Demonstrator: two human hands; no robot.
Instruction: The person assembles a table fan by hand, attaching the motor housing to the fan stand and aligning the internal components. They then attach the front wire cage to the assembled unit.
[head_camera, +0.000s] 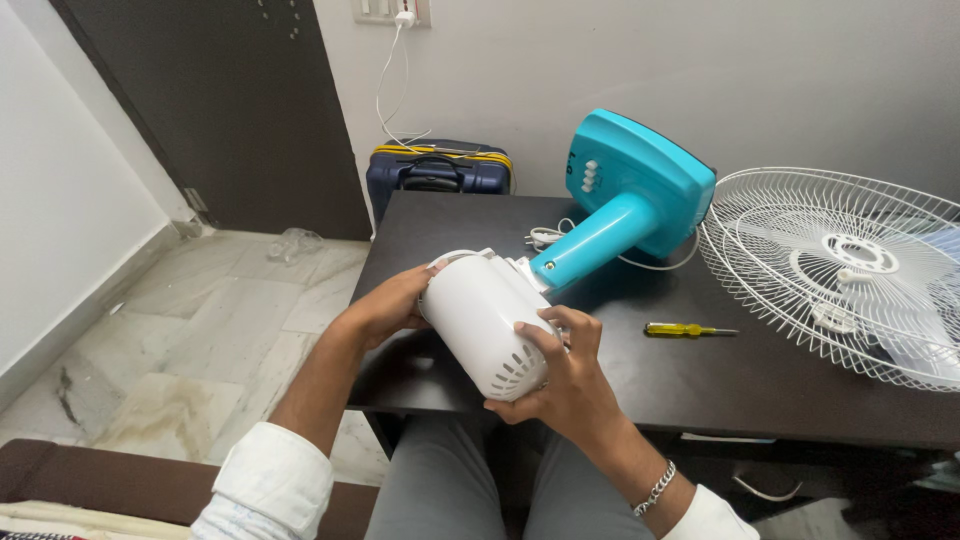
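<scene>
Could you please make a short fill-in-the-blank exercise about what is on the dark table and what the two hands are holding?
1. Both hands, the left hand and the right hand, hold the white motor housing of a ____.
2. The housing joins a stand and base whose colour is ____.
3. The yellow-handled ____ lies on the dark table to the right of the hands.
4. The white wire fan guard lies at the table's ____ end.

Missing words: fan; turquoise; screwdriver; right
</scene>
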